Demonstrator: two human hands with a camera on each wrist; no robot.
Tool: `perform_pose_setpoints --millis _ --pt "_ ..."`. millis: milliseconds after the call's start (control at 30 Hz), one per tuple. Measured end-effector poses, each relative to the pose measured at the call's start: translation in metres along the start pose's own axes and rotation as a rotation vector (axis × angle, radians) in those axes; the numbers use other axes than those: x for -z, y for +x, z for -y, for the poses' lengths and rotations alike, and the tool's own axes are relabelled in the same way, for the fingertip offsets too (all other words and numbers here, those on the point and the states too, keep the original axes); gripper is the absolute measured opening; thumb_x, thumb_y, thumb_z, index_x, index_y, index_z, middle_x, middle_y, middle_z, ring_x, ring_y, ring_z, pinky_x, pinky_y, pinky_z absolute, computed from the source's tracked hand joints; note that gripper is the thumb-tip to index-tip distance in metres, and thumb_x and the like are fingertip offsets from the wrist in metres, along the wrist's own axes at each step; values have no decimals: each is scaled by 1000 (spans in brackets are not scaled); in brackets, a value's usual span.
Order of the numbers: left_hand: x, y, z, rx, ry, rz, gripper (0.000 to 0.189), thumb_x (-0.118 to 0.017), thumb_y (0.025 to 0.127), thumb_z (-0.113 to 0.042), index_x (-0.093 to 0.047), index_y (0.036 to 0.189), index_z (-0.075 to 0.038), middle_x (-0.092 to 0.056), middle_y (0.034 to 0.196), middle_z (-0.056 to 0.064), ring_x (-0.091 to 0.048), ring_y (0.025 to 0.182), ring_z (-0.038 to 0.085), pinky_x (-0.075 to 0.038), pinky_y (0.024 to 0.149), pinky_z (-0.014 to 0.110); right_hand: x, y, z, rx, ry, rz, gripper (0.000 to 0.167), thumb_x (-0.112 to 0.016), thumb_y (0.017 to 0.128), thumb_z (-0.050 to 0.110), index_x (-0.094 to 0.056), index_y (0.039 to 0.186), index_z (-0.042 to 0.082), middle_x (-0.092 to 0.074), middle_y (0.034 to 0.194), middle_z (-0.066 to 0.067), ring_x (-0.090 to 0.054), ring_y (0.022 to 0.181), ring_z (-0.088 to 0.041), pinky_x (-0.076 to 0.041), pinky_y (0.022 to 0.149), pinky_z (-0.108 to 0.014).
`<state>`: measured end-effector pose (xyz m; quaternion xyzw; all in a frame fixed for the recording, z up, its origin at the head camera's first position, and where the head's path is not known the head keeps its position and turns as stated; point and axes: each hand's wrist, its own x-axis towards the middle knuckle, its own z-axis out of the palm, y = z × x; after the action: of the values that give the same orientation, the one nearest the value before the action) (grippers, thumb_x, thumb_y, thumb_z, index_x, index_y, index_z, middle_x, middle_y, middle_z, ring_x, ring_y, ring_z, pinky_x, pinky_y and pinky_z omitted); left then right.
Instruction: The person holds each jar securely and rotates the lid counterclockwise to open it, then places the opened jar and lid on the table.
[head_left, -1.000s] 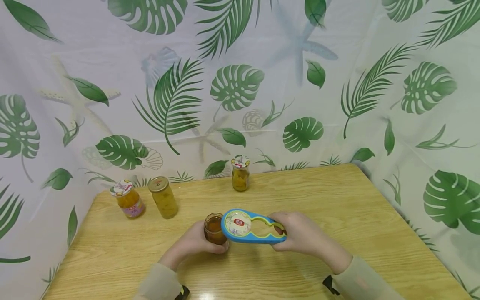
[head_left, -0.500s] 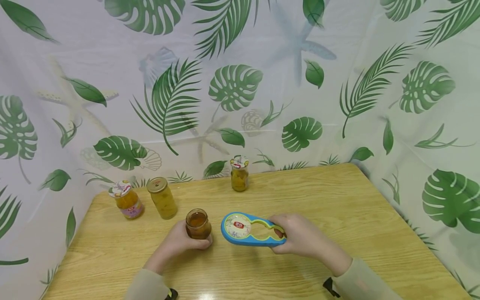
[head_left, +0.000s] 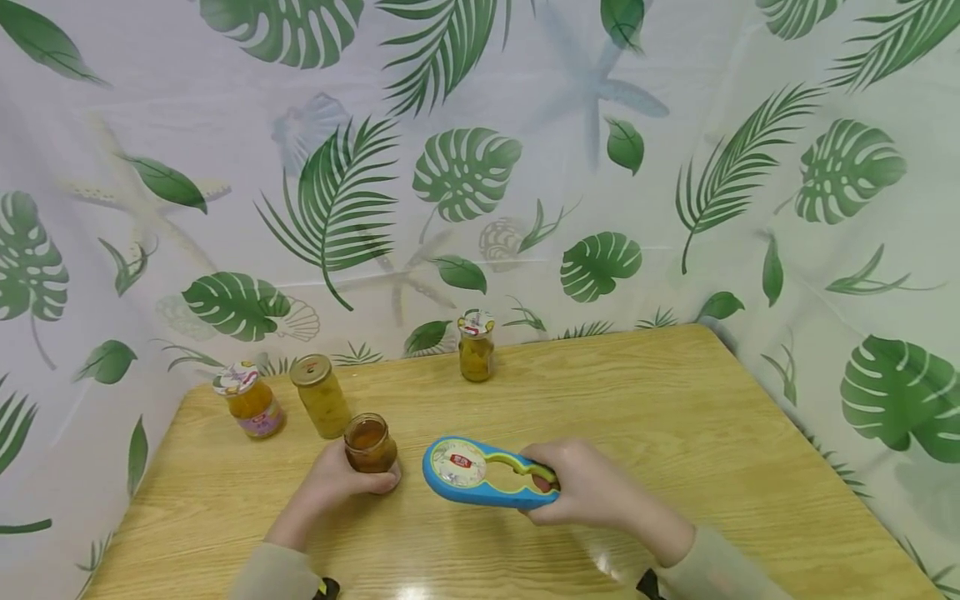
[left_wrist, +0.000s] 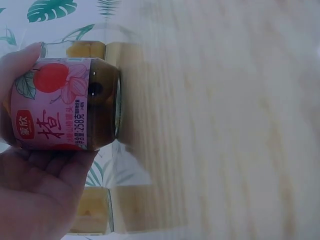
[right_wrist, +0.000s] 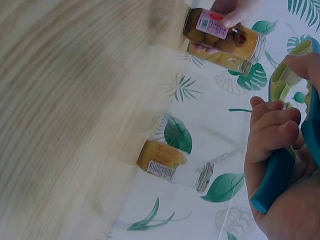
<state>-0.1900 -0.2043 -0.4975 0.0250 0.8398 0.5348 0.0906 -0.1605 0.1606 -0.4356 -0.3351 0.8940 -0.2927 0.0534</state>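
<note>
My left hand [head_left: 333,482] grips a lidless glass jar [head_left: 371,446] around its side. In the left wrist view its pink label [left_wrist: 52,107] shows a red fruit, and dark round fruit shows through the glass. Whether the jar's base touches the table cannot be told. My right hand [head_left: 581,483] holds a blue and yellow jar opener [head_left: 480,497] by its handle end, with fingers wrapped round it in the right wrist view. A printed white lid [head_left: 459,463] sits in the opener's large round end, apart from the jar and to its right.
On the wooden table [head_left: 637,392], an orange jar with a patterned lid [head_left: 255,408] and a taller yellow jar with a gold lid [head_left: 322,400] stand at the left. Another lidded jar [head_left: 476,354] is near the back edge. A leaf-print sheet [head_left: 465,83] hangs behind.
My left hand has carried the lidless jar leftward, away from the opener and towards the yellow jar. The opener with the lid has shifted slightly left and down.
</note>
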Motion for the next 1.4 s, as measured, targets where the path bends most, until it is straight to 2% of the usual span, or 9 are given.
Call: perform_pose_setpoints --millis 267,433,800,933,1033,1167,1233,1333,1400 --pt "6 1 4 53 67 -61 68 -96 77 -12 -62 133 6 -75 123 19 -69 115 26 -49 111 46 -12 -1 8 -40 72 56 32 -88 79 28 -70 100 14 -45 71 16 -39 63 5 -32 58 -14" --pt "9 0 4 73 38 -68 67 -96 77 -11 -62 133 6 -74 124 20 -69 117 27 -49 112 45 -18 -1 11 -65 114 88 30 -88 79 30 -71 98 15 -49 72 17 -42 64 5 -35 57 -14" --pt "8 2 4 68 55 -76 67 -95 77 -9 -61 132 8 -73 125 23 -68 118 31 -50 112 50 -42 0 18 -127 282 160 31 -88 78 29 -76 99 10 -57 74 17 -45 64 5 -36 56 -14" --pt "8 1 5 75 43 -75 68 -95 78 -8 -60 134 8 -72 128 24 -67 122 34 -48 115 55 -54 0 23 -194 415 213 34 -87 79 26 -79 105 6 -65 79 15 -50 66 2 -40 60 -15" --pt "8 0 5 69 49 -75 67 -94 78 -8 -61 133 8 -72 128 23 -67 121 34 -48 115 55 -61 -2 27 -243 544 254 35 -85 82 23 -80 109 2 -68 78 11 -49 59 0 -41 54 -16" --pt "8 0 5 64 49 -74 66 -95 78 -8 -62 132 7 -73 126 22 -68 119 31 -50 112 52 -69 -4 32 -275 695 297 30 -82 85 23 -80 105 -1 -60 61 11 -39 43 0 -34 41 -15" --pt "8 -1 5 63 45 -72 66 -94 78 -8 -62 133 7 -73 126 22 -68 119 31 -50 111 50 -72 -5 33 -291 767 319 25 -81 86 23 -81 100 1 -54 55 12 -36 40 2 -32 39 -14" --pt "9 -1 6 63 45 -71 66 -94 79 -8 -61 134 8 -73 127 23 -68 119 32 -51 111 51 -78 -6 35 -318 865 354 17 -78 89 22 -78 88 4 -51 53 14 -37 43 2 -33 43 -13" --pt "10 -2 7 70 46 -75 67 -94 79 -9 -60 134 8 -72 128 23 -68 120 33 -51 111 52 -81 -6 37 -341 915 379 19 -75 92 22 -76 85 4 -54 57 14 -43 49 1 -38 49 -13"
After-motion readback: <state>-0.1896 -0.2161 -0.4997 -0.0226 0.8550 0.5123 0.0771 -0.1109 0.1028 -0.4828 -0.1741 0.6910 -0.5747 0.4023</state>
